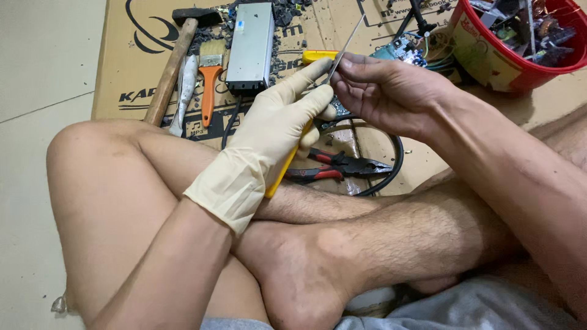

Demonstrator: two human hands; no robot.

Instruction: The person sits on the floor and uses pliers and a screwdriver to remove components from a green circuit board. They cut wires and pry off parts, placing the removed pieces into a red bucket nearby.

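— What's underneath it all?

— A flattened cardboard sheet (122, 55) spread over a pale tiled floor (36, 79).

— And lying on the sheet?

— Top left, a hammer (174, 61) with a wooden handle, a small metal tool I can't identify just beside it, then an orange-handled paintbrush (211, 76). Next along, a grey metal box (251, 46) amid dark crumbs. Red-handled pliers (339, 166) lie nearer the legs, inside a loop of black cable (397, 160). A red bucket (489, 58) sits top right.
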